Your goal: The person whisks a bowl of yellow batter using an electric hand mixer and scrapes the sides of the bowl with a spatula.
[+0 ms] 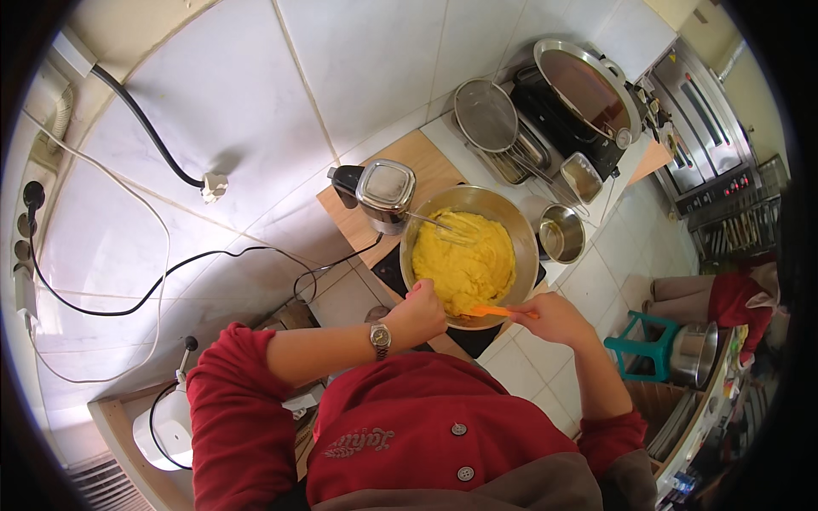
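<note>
A wide metal bowl (525, 243) of thick yellow mixture (470, 255) stands before me. My right hand (555, 319) grips an orange spatula (491, 311), its blade in the mixture at the near edge. My left hand (425, 312), wearing a wristwatch, is closed at the bowl's near left rim; its fingertips are partly hidden. The wire loops of a metal whisk (463, 233) lie in the mixture, with the shaft crossing the left rim. Just left of the bowl is a corded metal appliance (386, 185) with a square top and black handle.
Right of the bowl sits a metal pot (562, 233). Behind are a round sieve (487, 115), a small metal container (580, 179) and a large pan of dark liquid (585, 89). Black cord (192, 268) hangs along the wall. A teal stool (645, 345) and another person (735, 297) are at right.
</note>
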The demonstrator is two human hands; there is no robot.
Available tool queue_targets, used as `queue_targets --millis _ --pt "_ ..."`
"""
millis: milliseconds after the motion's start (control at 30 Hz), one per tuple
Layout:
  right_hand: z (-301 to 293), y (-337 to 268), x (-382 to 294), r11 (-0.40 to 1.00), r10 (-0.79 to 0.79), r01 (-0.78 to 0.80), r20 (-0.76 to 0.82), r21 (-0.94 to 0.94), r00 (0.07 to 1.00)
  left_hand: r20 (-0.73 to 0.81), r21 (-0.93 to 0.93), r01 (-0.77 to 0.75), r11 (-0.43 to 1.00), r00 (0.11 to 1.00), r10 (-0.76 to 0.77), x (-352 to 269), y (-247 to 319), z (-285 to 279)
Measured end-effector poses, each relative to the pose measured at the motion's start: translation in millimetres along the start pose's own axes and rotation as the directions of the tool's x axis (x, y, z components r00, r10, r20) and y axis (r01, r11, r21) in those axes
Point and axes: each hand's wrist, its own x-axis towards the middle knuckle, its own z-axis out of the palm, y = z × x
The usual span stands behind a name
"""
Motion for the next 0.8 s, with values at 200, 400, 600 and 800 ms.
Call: queue_targets --millis 200,400,600,800 --pt "16.6 -1.7 -1.0 0.995 0.067 -0.072 -0.082 -0.065 0.994 0.027 0.0 0.001 1.0 1.0 -0.001 1.0 -2.3 -3.5" --pt "56.9 -3.8 7.5 1.0 -0.012 0.008 -0.124 -0.027 0.992 -0.017 -0.05 -0.122 0.991 0.992 0.121 -3.9 -4.7 1.9" --pt "95.9 -19.5 12.9 0.997 -0.044 0.06 -0.254 0.058 0.966 -0.066 -0.095 -0.153 0.984 0.987 0.147 -4.5 -5.9 7.9" --pt "113.6 -24.5 32.7 0.948 0.009 0.124 -0.416 0.292 0.909 -0.137 -0.045 -0.097 0.994 0.987 0.09 -7.3 -4.6 10.2"
